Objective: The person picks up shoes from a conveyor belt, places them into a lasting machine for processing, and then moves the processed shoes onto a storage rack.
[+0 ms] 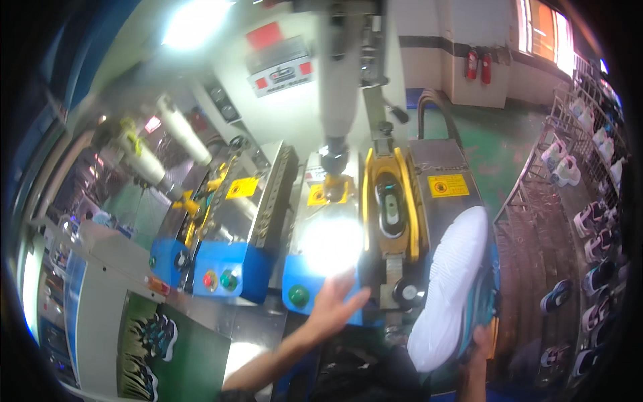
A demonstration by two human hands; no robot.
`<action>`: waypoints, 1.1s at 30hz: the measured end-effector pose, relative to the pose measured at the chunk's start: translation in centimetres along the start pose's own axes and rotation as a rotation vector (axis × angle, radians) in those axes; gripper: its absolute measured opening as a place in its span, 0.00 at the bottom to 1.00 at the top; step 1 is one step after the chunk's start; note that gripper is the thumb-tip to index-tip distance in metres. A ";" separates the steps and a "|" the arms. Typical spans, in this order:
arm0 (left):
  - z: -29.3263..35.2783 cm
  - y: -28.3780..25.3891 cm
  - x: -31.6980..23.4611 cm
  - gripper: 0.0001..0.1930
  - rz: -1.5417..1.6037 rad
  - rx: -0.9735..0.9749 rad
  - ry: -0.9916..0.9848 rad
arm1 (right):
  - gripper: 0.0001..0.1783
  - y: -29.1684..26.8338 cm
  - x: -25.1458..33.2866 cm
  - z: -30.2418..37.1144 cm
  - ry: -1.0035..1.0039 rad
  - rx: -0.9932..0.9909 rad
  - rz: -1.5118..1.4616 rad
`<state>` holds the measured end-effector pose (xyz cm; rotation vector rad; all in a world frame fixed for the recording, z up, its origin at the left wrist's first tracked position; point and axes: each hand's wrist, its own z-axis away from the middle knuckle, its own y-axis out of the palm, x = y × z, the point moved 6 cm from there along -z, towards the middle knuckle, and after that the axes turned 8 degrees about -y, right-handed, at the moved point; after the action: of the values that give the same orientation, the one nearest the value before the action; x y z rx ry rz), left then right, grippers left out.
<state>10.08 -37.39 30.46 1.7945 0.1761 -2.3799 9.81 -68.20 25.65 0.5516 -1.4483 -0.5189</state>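
My right hand (pixel 478 345) grips a sneaker (pixel 452 288) from beneath its teal upper at the lower right. The shoe is tilted up on its side, and its white ridged sole is turned toward me. My left hand (pixel 333 307) reaches forward with its fingers spread, holding nothing. Its fingertips are close to the blue front panel (pixel 321 295) of a press machine, partly lost in a bright glare. Whether they touch the panel I cannot tell. Right of that hand is the press bed (pixel 390 209), a dark shoe-shaped pad between yellow side walls.
A second press station (pixel 234 268) with red and green buttons stands to the left. Below it, several dark sneakers (pixel 157 335) lie on a green surface. Racks of shoes (pixel 593 234) line the right side. Two red fire extinguishers (pixel 479 65) hang on the far wall.
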 end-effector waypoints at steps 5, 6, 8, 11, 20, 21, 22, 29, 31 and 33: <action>-23.9 0.5 0.5 0.36 -0.581 -0.412 -0.012 | 0.40 -2.0 0.4 1.4 0.076 -0.170 0.128; -26.3 1.6 0.9 0.34 -0.668 -0.534 0.029 | 0.40 -2.5 1.1 2.3 0.103 -0.189 0.148; -28.7 6.0 2.0 0.40 -0.724 -0.535 0.043 | 0.40 -3.8 2.6 3.3 0.102 -0.280 0.229; -30.8 6.3 1.9 0.34 -0.599 -0.314 -0.058 | 0.40 -3.9 3.6 3.8 0.126 -0.338 0.219; -13.3 0.3 -9.8 0.30 -0.293 -0.101 -0.004 | 0.36 -2.0 2.5 0.1 -0.082 -0.204 0.239; -8.8 -0.3 -11.4 0.36 -0.117 0.036 -0.084 | 0.34 -4.6 1.7 -2.8 -0.085 -0.079 0.439; -3.6 -0.7 -12.1 0.42 0.017 0.126 -0.210 | 0.34 4.1 3.3 -5.4 0.183 -0.179 0.423; 16.6 -8.4 -3.2 0.37 0.750 -0.444 -0.031 | 0.19 18.5 -3.9 -30.4 0.566 0.260 0.756; 19.3 -8.9 0.0 0.35 0.840 -0.648 -0.125 | 0.25 19.8 -6.8 -34.8 0.213 0.365 1.293; 20.6 -9.0 3.3 0.33 0.877 -0.795 -0.251 | 0.36 17.8 -11.5 -36.3 -0.141 0.299 1.599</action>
<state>-11.99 -32.58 32.93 0.9057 0.2046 -1.5395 45.35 -45.79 26.57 -0.5085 -1.6312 0.9442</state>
